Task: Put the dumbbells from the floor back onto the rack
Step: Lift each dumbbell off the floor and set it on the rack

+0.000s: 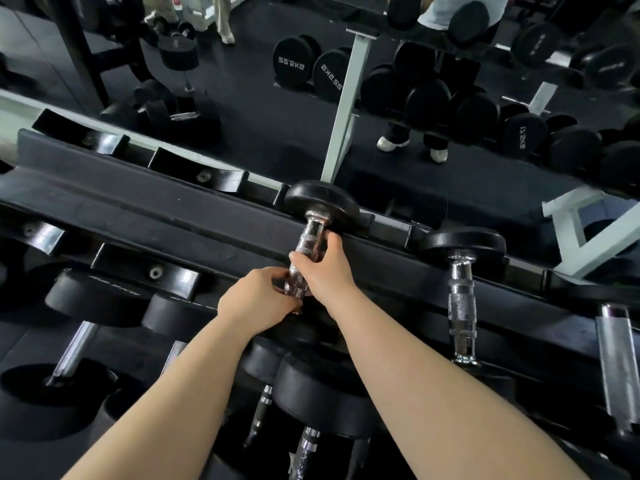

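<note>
A black dumbbell (320,204) with a chrome knurled handle lies across the top tier of the black rack (145,216), its far head resting at the back rail. My right hand (320,263) is wrapped around the middle of the handle. My left hand (258,299) grips the near end of the same handle. The dumbbell's near head is hidden under my hands.
Another dumbbell (462,271) sits on the top tier to the right. Empty black cradles (197,173) line the tier to the left. Lower tiers hold several dumbbells (322,396). A mirror behind the rack reflects a white frame (343,109) and more weights.
</note>
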